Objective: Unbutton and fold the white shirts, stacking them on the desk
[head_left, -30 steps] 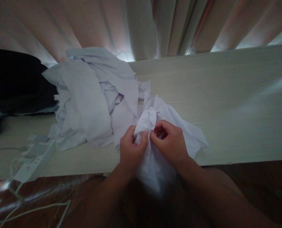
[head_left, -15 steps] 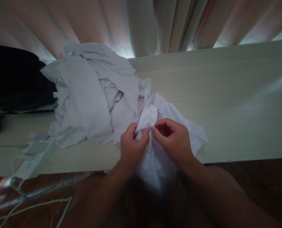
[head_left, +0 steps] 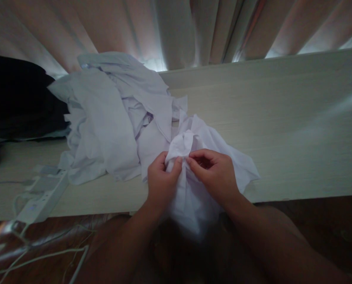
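A white cloth garment [head_left: 220,146], perhaps a shirt, lies partly on the table and hangs over its front edge. My left hand [head_left: 164,173] is closed on a fold of it, thumb on top and fingers beneath. Close beside, my right hand [head_left: 216,169] pinches the same fold between thumb and forefinger. The fingertips of both hands nearly meet at the pinched spot. Whether a button sits between them is too small to tell. Touching this garment's left side is a heap of white garments [head_left: 105,118].
A pale wooden table [head_left: 297,126] runs along a pleated curtain [head_left: 178,35]. At the left lie a black bundle [head_left: 16,98] and a white power strip [head_left: 42,201] with plugs. Cables [head_left: 36,258] trail across the dark floor by the front edge.
Both hands have shifted slightly left with the pinched fold. The cloth's upper flap has turned over a little toward the left hand. The heap stays put.
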### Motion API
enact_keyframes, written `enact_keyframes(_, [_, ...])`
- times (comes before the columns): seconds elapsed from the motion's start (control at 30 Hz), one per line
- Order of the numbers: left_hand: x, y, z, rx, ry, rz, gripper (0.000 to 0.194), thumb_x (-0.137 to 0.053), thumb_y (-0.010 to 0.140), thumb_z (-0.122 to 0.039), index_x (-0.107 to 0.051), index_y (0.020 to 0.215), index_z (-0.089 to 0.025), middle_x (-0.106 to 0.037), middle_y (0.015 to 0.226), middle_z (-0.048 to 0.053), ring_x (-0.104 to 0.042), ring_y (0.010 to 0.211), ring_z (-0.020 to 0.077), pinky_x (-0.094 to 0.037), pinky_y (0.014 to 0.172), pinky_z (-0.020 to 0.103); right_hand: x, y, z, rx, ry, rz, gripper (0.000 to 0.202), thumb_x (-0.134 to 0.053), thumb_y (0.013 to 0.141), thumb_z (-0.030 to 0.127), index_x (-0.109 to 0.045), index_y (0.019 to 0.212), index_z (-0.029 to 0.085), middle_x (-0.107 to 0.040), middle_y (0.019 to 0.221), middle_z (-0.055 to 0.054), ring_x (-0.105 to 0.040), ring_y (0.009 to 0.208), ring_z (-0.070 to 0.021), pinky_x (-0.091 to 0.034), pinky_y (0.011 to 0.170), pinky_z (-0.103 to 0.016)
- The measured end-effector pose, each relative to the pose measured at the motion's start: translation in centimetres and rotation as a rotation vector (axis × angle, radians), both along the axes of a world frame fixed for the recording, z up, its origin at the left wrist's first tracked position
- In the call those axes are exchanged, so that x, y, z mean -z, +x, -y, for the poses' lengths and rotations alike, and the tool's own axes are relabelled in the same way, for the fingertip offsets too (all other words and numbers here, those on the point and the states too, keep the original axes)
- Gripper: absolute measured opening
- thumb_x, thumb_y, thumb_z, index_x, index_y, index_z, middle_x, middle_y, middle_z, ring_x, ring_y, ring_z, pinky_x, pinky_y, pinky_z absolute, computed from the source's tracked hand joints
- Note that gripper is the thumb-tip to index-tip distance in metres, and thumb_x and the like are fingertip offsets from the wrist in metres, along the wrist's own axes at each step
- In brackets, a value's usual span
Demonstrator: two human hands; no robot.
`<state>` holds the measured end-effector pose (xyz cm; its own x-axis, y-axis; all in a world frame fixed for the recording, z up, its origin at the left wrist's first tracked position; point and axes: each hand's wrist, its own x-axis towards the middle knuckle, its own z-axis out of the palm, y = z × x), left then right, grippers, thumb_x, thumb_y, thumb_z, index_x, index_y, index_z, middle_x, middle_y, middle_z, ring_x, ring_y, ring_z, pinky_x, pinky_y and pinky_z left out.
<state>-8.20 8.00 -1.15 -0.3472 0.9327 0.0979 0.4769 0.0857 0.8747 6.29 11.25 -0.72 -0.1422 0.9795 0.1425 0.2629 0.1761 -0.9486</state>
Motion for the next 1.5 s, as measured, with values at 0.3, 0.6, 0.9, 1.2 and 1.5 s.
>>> enact_keyframes(0.3, [-0.3,-0.2,0.0,0.011,-0.043,0.132,0.021,-0.063,0.089,-0.035,-0.072,0.085,-0.015,-0.067,0.07,-0.001,-0.057,0.063,0.013,-0.043,0.056,0.02,0.4,0.2,-0.4,-0.105,-0.121,-0.209,0.013,-0.07,0.084,0.026,-0.08,0.091,0.021,-0.075,0.08,-0.002,-0.068,0.071,-0.0163,-0.053,0.066,-0.029])
enact_keyframes(0.6, [-0.2,-0.5,-0.6,0.047,-0.141,0.328,0.026,-0.066,0.087,-0.038,-0.076,0.093,-0.014,-0.071,0.072,0.001,-0.059,0.063,0.0133,-0.043,0.053,0.019,0.9,-0.1,-1.1,-0.143,-0.095,-0.201,0.012,-0.076,0.083,0.026,-0.08,0.094,0.023,-0.076,0.091,-0.003,-0.069,0.081,-0.017,-0.052,0.072,-0.03])
enact_keyframes(0.9, [-0.7,-0.7,-1.0,0.089,-0.24,0.492,0.019,-0.068,0.084,-0.028,-0.078,0.093,-0.014,-0.071,0.068,0.001,-0.06,0.063,0.014,-0.044,0.055,0.02,0.6,-0.5,-0.7,-0.115,0.074,-0.123,0.009,-0.076,0.085,0.023,-0.08,0.093,0.023,-0.074,0.091,-0.003,-0.067,0.084,-0.0175,-0.052,0.074,-0.031])
enact_keyframes(1.2, [0.1,-0.9,-0.1,0.13,-0.101,0.235,0.023,-0.062,0.091,-0.032,-0.073,0.078,-0.015,-0.07,0.072,-0.001,-0.06,0.07,0.014,-0.044,0.061,0.021,0.8,-0.6,-0.9,-0.098,0.225,0.063,0.011,-0.074,0.086,0.017,-0.079,0.095,0.022,-0.07,0.091,-0.002,-0.065,0.083,-0.0152,-0.051,0.069,-0.027])
enact_keyframes(1.5, [-0.2,-1.8,-0.2,0.188,-0.19,0.155,0.029,-0.06,0.089,-0.035,-0.071,0.072,-0.015,-0.068,0.07,0.0,-0.056,0.067,0.0148,-0.041,0.059,0.023,1.2,-0.7,-1.1,-0.157,0.26,0.121,0.013,-0.073,0.087,0.016,-0.079,0.095,0.023,-0.071,0.09,-0.003,-0.066,0.084,-0.0165,-0.052,0.074,-0.029])
